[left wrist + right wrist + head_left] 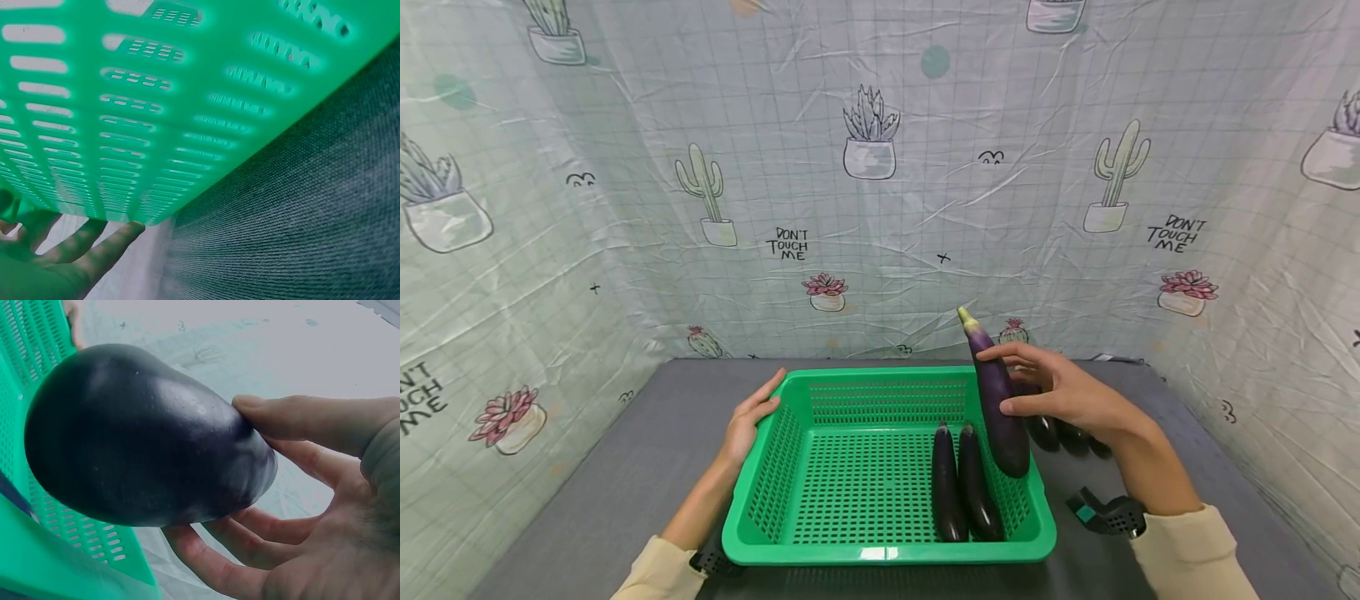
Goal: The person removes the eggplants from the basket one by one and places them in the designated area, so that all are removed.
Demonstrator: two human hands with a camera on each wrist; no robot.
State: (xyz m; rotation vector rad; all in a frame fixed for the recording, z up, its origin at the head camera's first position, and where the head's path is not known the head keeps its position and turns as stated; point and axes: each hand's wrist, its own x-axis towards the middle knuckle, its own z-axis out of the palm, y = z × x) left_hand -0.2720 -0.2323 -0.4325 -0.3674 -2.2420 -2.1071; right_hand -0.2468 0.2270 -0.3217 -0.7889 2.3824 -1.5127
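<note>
A long purple eggplant with a pale green stem end is held by my right hand, fingers and thumb around its sides. It hangs tilted over the right side of the green plastic basket. In the right wrist view its rounded dark end faces the camera. My left hand grips the basket's left rim near the far corner; in the left wrist view its fingers lie along the outer wall. Two dark eggplants lie side by side inside the basket, at its right.
Several more eggplants lie on the grey table to the right of the basket, partly hidden behind my right hand. A sheet printed with cacti hangs around the table at the back and sides.
</note>
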